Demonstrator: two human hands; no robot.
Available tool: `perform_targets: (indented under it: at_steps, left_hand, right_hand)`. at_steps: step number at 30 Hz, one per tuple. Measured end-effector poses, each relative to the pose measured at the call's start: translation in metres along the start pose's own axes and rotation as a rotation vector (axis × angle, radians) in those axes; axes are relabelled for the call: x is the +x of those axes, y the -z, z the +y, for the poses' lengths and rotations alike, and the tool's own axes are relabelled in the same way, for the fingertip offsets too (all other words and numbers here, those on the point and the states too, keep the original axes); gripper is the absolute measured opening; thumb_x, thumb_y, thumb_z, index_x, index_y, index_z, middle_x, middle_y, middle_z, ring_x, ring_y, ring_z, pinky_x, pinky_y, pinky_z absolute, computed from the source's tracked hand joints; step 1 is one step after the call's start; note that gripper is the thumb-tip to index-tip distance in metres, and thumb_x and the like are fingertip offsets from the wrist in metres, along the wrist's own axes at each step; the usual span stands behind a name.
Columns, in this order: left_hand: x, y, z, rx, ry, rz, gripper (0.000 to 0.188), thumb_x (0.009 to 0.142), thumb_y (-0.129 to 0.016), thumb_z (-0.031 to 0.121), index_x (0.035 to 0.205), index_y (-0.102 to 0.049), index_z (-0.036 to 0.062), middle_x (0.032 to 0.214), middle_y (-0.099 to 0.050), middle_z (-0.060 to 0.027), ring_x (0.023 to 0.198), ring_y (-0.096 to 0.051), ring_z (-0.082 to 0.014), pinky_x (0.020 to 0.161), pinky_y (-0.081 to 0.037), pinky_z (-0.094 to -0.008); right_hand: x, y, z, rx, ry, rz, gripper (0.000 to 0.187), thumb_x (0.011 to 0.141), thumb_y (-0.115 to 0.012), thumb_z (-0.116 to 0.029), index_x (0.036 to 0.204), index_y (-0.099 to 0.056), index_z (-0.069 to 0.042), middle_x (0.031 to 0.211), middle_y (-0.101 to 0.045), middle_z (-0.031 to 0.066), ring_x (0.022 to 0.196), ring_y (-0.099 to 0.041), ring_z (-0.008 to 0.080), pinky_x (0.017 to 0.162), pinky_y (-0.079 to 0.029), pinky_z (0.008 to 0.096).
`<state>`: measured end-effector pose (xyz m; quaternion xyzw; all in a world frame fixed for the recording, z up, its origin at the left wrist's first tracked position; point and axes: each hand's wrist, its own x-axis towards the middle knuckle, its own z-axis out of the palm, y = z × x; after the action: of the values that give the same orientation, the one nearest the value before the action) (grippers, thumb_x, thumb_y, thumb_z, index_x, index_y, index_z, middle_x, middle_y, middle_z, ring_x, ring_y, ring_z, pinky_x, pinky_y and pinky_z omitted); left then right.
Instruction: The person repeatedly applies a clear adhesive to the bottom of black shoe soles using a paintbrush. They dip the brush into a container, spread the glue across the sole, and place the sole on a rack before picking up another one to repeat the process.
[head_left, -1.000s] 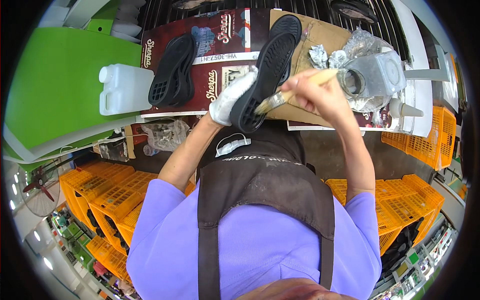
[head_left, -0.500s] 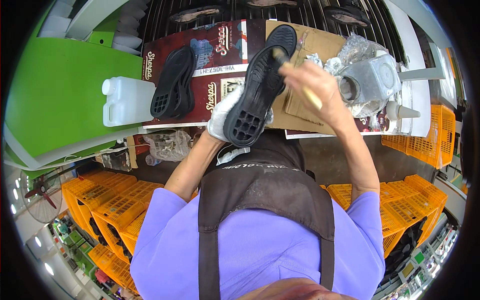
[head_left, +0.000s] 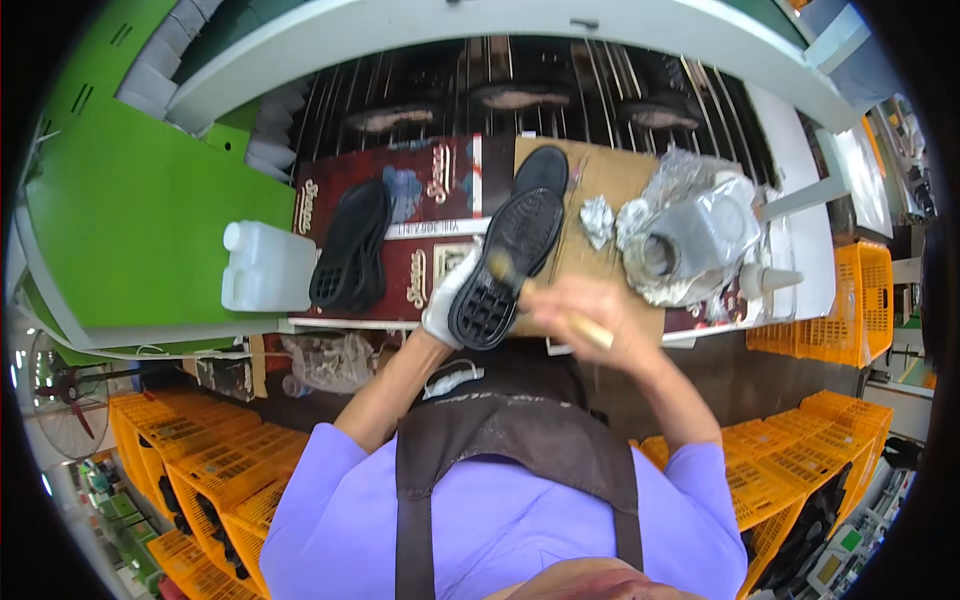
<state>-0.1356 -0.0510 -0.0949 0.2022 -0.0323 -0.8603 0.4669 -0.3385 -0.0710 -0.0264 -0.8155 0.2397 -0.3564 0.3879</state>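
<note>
My left hand point(head_left: 448, 300), in a white glove, grips a black shoe sole point(head_left: 520, 232) from its left side, heel toward me. The sole is tilted, its hollow inner face up, with a grid of pockets at the heel. In my bare right hand point(head_left: 592, 312) is a brush point(head_left: 594, 333) with a pale wooden handle. Its bristles meet the sole just ahead of the heel grid. Another black sole point(head_left: 541, 168) lies partly hidden beyond the held one. Further left, more black soles point(head_left: 350, 250) rest stacked on dark red printed cardboard point(head_left: 425, 265).
A white plastic jug point(head_left: 268, 268) stands left of the stack. On the right, a clear container point(head_left: 705, 232) lies sideways in plastic wrap, beside a cone-tipped bottle point(head_left: 770, 281). Dark pieces point(head_left: 520, 95) sit on the rollers beyond. Orange crates point(head_left: 815, 305) flank the bench.
The brush has moved from the sole's front end back toward its heel, my right hand with it. My view has shifted, showing more of the rollers. The left hand keeps its grip.
</note>
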Motion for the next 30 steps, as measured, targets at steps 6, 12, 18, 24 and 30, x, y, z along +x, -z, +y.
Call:
perform_targets:
  at_steps: [6, 12, 18, 24, 30]
  left_hand:
    - [0.004, -0.017, -0.004, 0.051, -0.067, 0.041, 0.059, 0.094, -0.028, 0.049, 0.125, -0.043, 0.002, 0.108, -0.056, -0.0239, 0.09, -0.06, -0.0306, 0.078, -0.05, -0.0419]
    - [0.008, -0.02, -0.031, 0.193, -0.034, -0.06, 0.077, 0.085, -0.021, 0.067, 0.124, -0.044, 0.0047, 0.103, -0.058, -0.0208, 0.088, -0.06, -0.0283, 0.082, -0.048, -0.0406]
    - [0.09, -0.201, 0.02, 0.377, -0.263, -0.406, 0.051, 0.095, -0.033, 0.046, 0.128, -0.042, 0.0078, 0.103, -0.057, -0.0074, 0.087, -0.056, -0.0182, 0.081, -0.047, -0.0332]
    - [0.249, -0.332, 0.111, 0.47, -0.483, -0.25, 0.064, 0.088, -0.035, 0.057, 0.123, -0.044, 0.0041, 0.112, -0.053, -0.0141, 0.087, -0.059, -0.027, 0.077, -0.049, -0.036]
    - [0.173, -0.246, 0.059, 0.921, -0.827, -0.385, 0.038, 0.092, -0.049, 0.028, 0.119, -0.051, 0.0009, 0.102, -0.059, -0.0111, 0.085, -0.06, -0.0203, 0.08, -0.048, -0.0308]
  right_hand:
    - [-0.029, 0.024, -0.011, 0.372, -0.218, 0.262, 0.017, 0.083, -0.06, -0.011, 0.091, -0.064, 0.003, 0.074, -0.063, 0.0102, 0.059, -0.057, 0.0133, 0.052, -0.045, 0.0254]
    - [-0.08, 0.056, 0.013, 0.792, -0.186, 1.041, 0.023, 0.091, -0.053, -0.023, 0.098, -0.057, -0.001, 0.063, -0.05, 0.0025, 0.052, -0.044, 0.01, 0.046, -0.035, 0.0224]
    - [-0.118, 0.058, -0.002, 0.727, -0.272, 1.173, 0.023, 0.091, -0.053, -0.023, 0.096, -0.055, -0.002, 0.061, -0.048, 0.0042, 0.05, -0.042, 0.0103, 0.045, -0.034, 0.0221]
    - [-0.093, 0.044, -0.014, 0.731, -0.303, 1.068, 0.024, 0.089, -0.056, -0.022, 0.097, -0.058, 0.001, 0.064, -0.051, 0.0034, 0.053, -0.044, 0.01, 0.048, -0.036, 0.0218]
    - [-0.116, 0.032, 0.0, 0.773, -0.423, 1.003, 0.034, 0.094, -0.047, -0.029, 0.102, -0.057, 0.003, 0.068, -0.053, 0.0059, 0.056, -0.047, 0.0108, 0.052, -0.041, 0.0224]
